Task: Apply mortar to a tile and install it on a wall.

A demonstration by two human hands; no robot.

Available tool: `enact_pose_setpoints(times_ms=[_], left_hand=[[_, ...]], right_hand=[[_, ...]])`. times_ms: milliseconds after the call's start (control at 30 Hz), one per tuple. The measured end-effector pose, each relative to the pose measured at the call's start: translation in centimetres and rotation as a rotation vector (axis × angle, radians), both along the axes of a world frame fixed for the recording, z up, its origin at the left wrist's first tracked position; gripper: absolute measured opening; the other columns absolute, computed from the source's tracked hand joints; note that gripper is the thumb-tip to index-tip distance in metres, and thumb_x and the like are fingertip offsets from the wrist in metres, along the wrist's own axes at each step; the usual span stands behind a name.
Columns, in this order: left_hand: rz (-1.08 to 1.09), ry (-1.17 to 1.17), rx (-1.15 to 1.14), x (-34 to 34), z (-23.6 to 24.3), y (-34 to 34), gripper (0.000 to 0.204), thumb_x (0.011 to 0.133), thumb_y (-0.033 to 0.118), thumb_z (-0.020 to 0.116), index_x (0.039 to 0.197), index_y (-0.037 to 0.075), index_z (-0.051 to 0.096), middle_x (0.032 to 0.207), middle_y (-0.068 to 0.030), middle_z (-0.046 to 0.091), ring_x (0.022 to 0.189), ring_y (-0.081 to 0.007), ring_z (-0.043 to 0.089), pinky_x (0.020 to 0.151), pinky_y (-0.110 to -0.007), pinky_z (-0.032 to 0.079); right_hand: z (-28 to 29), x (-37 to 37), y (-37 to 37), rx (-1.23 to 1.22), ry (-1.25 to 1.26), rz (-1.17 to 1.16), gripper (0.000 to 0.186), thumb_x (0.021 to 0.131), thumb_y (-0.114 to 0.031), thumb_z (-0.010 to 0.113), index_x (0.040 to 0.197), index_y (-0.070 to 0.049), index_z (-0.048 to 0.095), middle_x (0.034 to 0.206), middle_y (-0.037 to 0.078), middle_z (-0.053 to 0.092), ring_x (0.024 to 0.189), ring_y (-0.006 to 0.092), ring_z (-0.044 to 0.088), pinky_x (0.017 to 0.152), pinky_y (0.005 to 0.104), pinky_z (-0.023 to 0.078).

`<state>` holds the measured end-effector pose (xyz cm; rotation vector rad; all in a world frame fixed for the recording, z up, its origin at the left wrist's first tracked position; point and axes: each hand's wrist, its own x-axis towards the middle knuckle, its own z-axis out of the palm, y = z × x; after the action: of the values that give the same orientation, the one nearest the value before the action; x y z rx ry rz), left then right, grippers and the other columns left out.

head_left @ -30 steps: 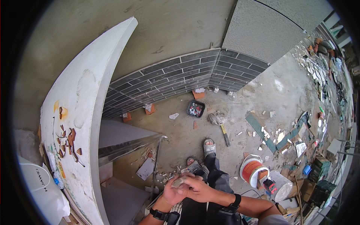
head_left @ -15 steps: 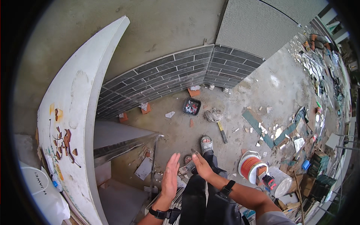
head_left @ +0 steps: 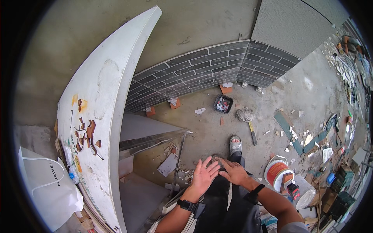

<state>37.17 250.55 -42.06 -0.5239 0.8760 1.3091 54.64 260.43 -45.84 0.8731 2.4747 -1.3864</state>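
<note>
My left hand (head_left: 203, 176) is raised in front of my legs, palm turned up and fingers spread, with nothing in it. Close against its fingertips is my right hand (head_left: 234, 171), back upward and fingers stretched out; whether the two touch I cannot tell. Dark bands circle both wrists. Beyond the hands, on the floor, lies a tool with a yellow and black handle (head_left: 252, 133), its head covered by a crumpled plastic bag (head_left: 244, 115). Farther off sits a black tub (head_left: 223, 104) of small red and white pieces. My sandalled foot (head_left: 235, 145) stands just past my right hand.
A white curved slab (head_left: 101, 89) with brown shards rises at left, beside a white bag (head_left: 48, 190). Dark tiles (head_left: 194, 72) line the low wall. At right are an orange line spool (head_left: 279, 174), a tape measure (head_left: 293, 190), a bucket (head_left: 305, 191) and scattered offcuts.
The view has shifted, so the surroundings sit farther right. My hands have come together, the left turning its palm up and the right levelling out with its fingers toward the left.
</note>
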Motion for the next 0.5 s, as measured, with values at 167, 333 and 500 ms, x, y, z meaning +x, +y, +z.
enact_pose_setpoints(times_ms=[167, 333, 500], left_hand=[[-1.173, 1.12, -0.072, -3.3, -6.7, -8.2, 0.025, 0.091, 0.024, 0.058, 0.089, 0.001, 0.066, 0.077, -0.0125, 0.069, 0.074, -0.0243, 0.067, 0.069, -0.038, 0.049], [-1.528, 0.992, 0.002, -4.2, -10.3, -15.8, 0.022, 0.084, 0.022, 0.069, 0.079, 0.002, 0.065, 0.067, -0.0081, 0.064, 0.062, -0.0174, 0.061, 0.061, -0.034, 0.048], [-1.422, 0.885, 0.02, -3.8, -16.5, -22.2, 0.027, 0.087, 0.023, 0.068, 0.075, 0.0, 0.062, 0.064, -0.0074, 0.062, 0.059, -0.0141, 0.059, 0.056, -0.032, 0.046]], right_hand=[[-4.7, 13.8, -3.8, -0.17, -0.517, 0.135, 0.071, 0.092, -0.049, 0.054, 0.141, 0.0, 0.041, 0.139, 0.025, 0.049, 0.13, 0.0362, 0.047, 0.108, 0.0444, 0.037], [-6.7, 21.5, -12.0, -0.575, -0.379, -0.409, 0.072, 0.092, -0.055, 0.053, 0.139, -0.003, 0.043, 0.128, 0.027, 0.055, 0.122, 0.0418, 0.051, 0.104, 0.0439, 0.039], [-3.9, 24.3, -10.6, -0.568, -0.251, -0.504, 0.042, 0.092, -0.045, 0.056, 0.095, -0.004, 0.063, 0.092, 0.022, 0.066, 0.093, 0.0413, 0.062, 0.079, 0.0472, 0.048]])
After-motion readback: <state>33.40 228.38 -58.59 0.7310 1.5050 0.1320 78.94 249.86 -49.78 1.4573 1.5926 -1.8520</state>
